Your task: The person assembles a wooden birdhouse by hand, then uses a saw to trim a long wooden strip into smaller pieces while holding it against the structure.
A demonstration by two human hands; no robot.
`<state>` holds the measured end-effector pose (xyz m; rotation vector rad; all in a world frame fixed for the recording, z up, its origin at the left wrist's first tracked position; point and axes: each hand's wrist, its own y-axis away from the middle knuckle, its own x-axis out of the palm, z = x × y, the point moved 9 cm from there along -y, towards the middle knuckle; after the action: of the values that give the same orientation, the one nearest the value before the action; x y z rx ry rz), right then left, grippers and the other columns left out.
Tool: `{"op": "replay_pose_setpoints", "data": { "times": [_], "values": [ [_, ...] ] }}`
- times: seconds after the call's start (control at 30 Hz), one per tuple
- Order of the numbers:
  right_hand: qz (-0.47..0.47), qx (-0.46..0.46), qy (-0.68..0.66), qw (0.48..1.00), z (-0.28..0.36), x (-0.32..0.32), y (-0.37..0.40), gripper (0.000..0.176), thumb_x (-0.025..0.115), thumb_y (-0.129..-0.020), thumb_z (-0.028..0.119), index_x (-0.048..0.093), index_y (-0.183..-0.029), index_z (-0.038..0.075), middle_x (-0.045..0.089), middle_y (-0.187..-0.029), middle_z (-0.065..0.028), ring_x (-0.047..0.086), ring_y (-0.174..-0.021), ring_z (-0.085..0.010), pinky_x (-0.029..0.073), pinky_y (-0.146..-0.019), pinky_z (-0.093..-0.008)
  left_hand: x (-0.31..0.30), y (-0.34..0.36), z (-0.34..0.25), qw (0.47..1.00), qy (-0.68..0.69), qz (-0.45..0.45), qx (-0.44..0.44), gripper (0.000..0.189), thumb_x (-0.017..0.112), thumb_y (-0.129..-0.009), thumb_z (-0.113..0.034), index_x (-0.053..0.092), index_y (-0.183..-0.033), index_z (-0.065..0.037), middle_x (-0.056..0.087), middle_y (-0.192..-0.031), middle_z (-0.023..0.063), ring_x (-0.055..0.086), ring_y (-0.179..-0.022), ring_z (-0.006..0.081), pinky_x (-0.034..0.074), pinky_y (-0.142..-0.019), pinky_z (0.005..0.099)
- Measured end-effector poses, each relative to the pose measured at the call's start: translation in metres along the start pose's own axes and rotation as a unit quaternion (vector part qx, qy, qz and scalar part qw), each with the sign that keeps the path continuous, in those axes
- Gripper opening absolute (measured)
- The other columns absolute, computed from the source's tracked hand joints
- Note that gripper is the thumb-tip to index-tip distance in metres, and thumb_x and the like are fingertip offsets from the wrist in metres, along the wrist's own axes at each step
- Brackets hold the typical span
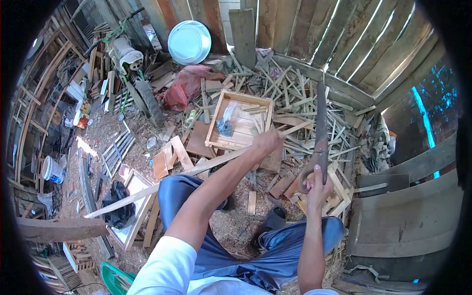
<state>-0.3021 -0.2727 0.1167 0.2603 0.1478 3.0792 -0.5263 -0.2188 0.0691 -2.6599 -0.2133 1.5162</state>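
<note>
Left hand [268,141] grasping strip [216,161]; right hand [318,188] clenching saw [321,120] near it; one-handed hold possibly letting strip twist.

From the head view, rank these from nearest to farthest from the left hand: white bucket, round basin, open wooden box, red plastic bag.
Nearest the left hand first:
1. Open wooden box, just beyond it
2. Red plastic bag, ahead and left
3. Round basin, farther ahead, against the wall
4. White bucket, far left
</note>
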Motion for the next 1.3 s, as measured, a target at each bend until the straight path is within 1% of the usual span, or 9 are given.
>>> {"op": "replay_pose_setpoints", "data": {
  "times": [0.13,0.2,0.33,0.43,0.5,0.6,0.7,1.07,1.3],
  "values": [
    [0.007,0.012,-0.031,0.999,-0.003,-0.005,0.003,0.039,0.061,-0.092,0.024,0.048,-0.06,0.005,0.042,-0.051,0.0008,0.041,-0.043,-0.0088,0.04,-0.046,-0.0262,0.0,-0.005,0.005,0.997,-0.06,0.038,0.005,0.054,0.043,-0.096,-0.045,0.067,-0.077,-0.001,0.064,-0.066,0.0232,0.065,-0.067,0.0421,0.053,-0.062,0.0494],
    [0.005,-0.015,-0.013,1.0,0.0,-0.007,0.001,0.037,0.062,-0.092,0.024,0.049,-0.062,0.004,0.044,-0.052,-0.0001,0.042,-0.043,-0.0087,0.04,-0.046,-0.0259,0.004,-0.011,0.019,0.994,-0.044,0.08,-0.063,0.049,0.044,-0.095,-0.045,0.069,-0.084,-0.004,0.068,-0.08,0.0168,0.067,-0.078,0.036,0.055,-0.069,0.0456],
    [0.016,-0.012,-0.013,1.0,0.0,0.003,0.004,0.036,0.062,-0.092,0.024,0.051,-0.064,0.004,0.045,-0.052,-0.0003,0.043,-0.044,-0.008,0.041,-0.046,-0.0251,0.015,0.022,0.035,0.989,-0.076,0.12,-0.035,0.05,0.042,-0.095,-0.047,0.066,-0.091,-0.003,0.066,-0.082,0.0245,0.066,-0.08,0.0406,0.053,-0.069,0.0505],
    [0.037,-0.013,-0.017,0.999,-0.011,0.008,0.006,0.034,0.063,-0.091,0.024,0.054,-0.065,0.003,0.047,-0.051,-0.0005,0.044,-0.043,-0.0073,0.041,-0.046,-0.025,0.014,0.051,0.071,0.98,-0.076,0.152,-0.099,0.046,0.044,-0.095,-0.046,0.066,-0.097,-0.005,0.066,-0.082,0.0246,0.065,-0.081,0.0407,0.053,-0.066,0.0503],
    [0.066,-0.017,0.01,0.998,-0.013,0.013,0.012,0.033,0.064,-0.09,0.023,0.055,-0.067,0.002,0.048,-0.05,-0.0003,0.044,-0.042,-0.0071,0.04,-0.043,-0.0241,0.015,0.06,0.09,0.983,-0.153,0.099,-0.003,0.043,0.046,-0.095,-0.045,0.064,-0.102,-0.007,0.066,-0.08,0.0232,0.065,-0.078,0.0406,0.053,-0.062,0.0495],
    [0.093,0.021,0.025,0.995,-0.016,0.022,0.028,0.031,0.065,-0.09,0.022,0.057,-0.068,0.002,0.048,-0.05,0.0002,0.045,-0.041,-0.0073,0.037,-0.04,-0.0227,0.025,0.063,0.127,0.985,-0.171,0.024,0.003,0.044,0.047,-0.095,-0.045,0.063,-0.097,-0.005,0.064,-0.073,0.0221,0.065,-0.07,0.0403,0.052,-0.059,0.0487],
    [0.111,0.016,0.04,0.993,-0.021,0.028,0.032,0.03,0.066,-0.089,0.023,0.058,-0.069,0.002,0.049,-0.051,0.0007,0.046,-0.041,-0.0066,0.035,-0.038,-0.0221,0.002,0.076,0.106,0.987,-0.124,0.045,-0.091,0.048,0.044,-0.096,-0.047,0.062,-0.091,-0.003,0.064,-0.07,0.0214,0.064,-0.066,0.0406,0.052,-0.058,0.0484],
    [0.147,0.035,0.134,0.979,-0.045,0.026,0.042,0.031,0.066,-0.089,0.025,0.061,-0.069,0.003,0.05,-0.05,0.0014,0.047,-0.043,-0.0056,0.033,-0.038,-0.0228,-0.008,0.107,0.12,0.979,-0.182,0.026,-0.089,0.05,0.041,-0.097,-0.046,0.06,-0.085,-0.002,0.064,-0.066,0.0196,0.066,-0.062,0.0368,0.053,-0.054,0.0459],
    [0.169,-0.031,0.255,0.952,-0.056,0.029,0.046,0.034,0.067,-0.087,0.028,0.061,-0.064,0.003,0.049,-0.049,0.0023,0.045,-0.043,-0.0066,0.034,-0.041,-0.0263,-0.006,0.126,0.118,0.973,-0.196,-0.003,-0.126,0.055,0.046,-0.094,-0.05,0.063,-0.076,-0.001,0.063,-0.061,0.0202,0.066,-0.06,0.0352,0.053,-0.051,0.0445]
  ]
}}
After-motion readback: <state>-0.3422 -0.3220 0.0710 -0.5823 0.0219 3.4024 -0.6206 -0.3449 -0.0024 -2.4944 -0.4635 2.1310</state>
